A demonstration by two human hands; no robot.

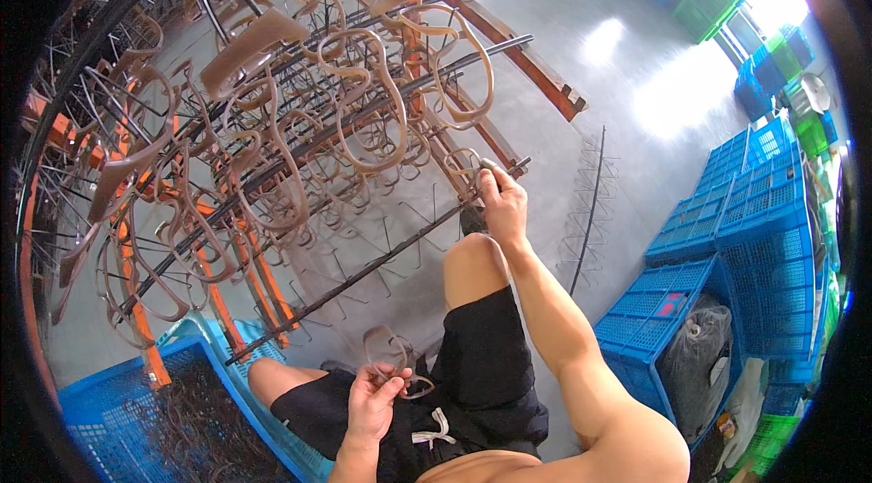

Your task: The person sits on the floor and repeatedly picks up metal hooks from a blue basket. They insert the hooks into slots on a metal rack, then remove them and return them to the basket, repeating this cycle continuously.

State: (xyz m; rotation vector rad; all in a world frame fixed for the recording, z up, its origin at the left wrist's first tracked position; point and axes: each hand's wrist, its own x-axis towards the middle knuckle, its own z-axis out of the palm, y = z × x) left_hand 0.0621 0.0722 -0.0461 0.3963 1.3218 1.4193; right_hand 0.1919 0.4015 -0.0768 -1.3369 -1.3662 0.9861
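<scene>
Steadying the black bar (381,259) at its right end suited the right hand (505,205), hold unclear; the left hand (373,405) pinched a loop (369,344).

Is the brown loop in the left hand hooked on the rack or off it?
Off: the left hand holds the brown loop over the lap, apart from the long bar.

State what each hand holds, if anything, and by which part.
Left hand: a looped brown piece, pinched near its middle. Right hand: at a small brown loop; whether gripped cannot be told.
</scene>
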